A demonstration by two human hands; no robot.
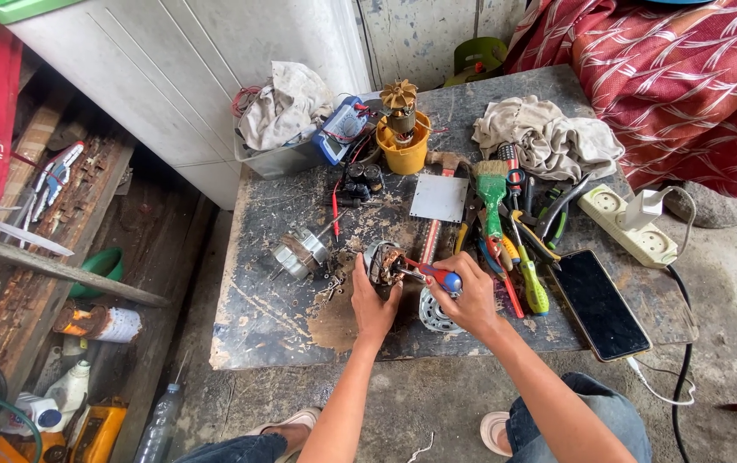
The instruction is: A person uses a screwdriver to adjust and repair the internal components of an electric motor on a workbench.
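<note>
Left hand [374, 302] grips a round copper-wound motor [383, 262]; right hand [470, 297] clasps a red-and-blue screwdriver [434, 274].

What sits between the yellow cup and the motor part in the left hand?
In the head view, a small black block with knobs lies between the yellow cup and the motor part that the left hand holds, with scuffed tabletop around it.

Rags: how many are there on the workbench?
2. One crumpled rag sits on the grey tub at the back left; the other rag lies at the back right, above the tools. More may be hidden.
</note>
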